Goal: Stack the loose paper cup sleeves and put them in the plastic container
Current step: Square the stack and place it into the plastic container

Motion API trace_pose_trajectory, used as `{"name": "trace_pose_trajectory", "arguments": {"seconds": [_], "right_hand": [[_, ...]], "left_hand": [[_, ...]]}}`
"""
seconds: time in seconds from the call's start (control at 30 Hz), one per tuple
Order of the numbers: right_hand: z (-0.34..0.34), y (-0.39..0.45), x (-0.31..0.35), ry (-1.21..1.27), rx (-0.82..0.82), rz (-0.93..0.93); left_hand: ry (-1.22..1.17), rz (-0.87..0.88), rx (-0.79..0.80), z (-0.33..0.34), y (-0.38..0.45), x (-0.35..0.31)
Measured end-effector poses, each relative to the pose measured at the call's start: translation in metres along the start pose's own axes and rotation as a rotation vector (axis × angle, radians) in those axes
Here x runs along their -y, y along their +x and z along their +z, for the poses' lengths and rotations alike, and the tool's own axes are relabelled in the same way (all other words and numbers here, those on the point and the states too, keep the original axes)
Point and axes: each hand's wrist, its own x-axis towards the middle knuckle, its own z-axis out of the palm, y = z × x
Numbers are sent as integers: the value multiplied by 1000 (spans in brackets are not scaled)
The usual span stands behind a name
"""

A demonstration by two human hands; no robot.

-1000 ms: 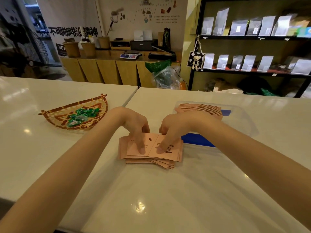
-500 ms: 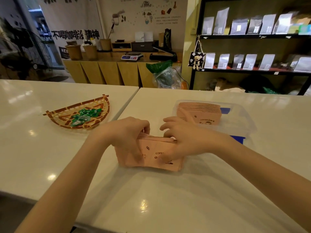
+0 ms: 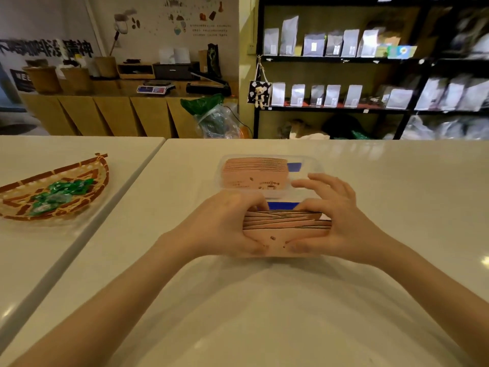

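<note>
A stack of pink paper cup sleeves [image 3: 284,223] stands on its long edge on the white table, squeezed between my two hands. My left hand [image 3: 225,223] grips its left end, thumb on the near face. My right hand [image 3: 341,221] grips the right end, with the upper fingers spread above the stack. Just behind stands the clear plastic container [image 3: 308,161] with blue clips. A row of pink sleeves [image 3: 255,172] stands upright in its left part. The bottom edge of the held stack is hidden by my thumbs.
A woven bamboo tray [image 3: 87,176] with green wrapped candies lies on the adjoining table to the left. A seam [image 3: 127,192] separates the two white tabletops. Black shelves with grey pouches [image 3: 330,46] and a wooden counter stand beyond the far edge.
The sleeves lay flat and fanned under my fingertips a second ago. Both hands have gathered them, turned them upright on edge and pressed them into one block.
</note>
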Motion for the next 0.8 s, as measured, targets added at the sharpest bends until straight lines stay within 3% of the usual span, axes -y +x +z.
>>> {"name": "trace_pose_trajectory", "arguments": {"seconds": [0.27, 0.8], "right_hand": [[11, -11, -14, 82, -35, 89], [2, -21, -30, 88, 176, 119]], "left_hand": [[-295, -63, -34, 17, 2, 14], [-532, -151, 132, 23, -14, 39]]}}
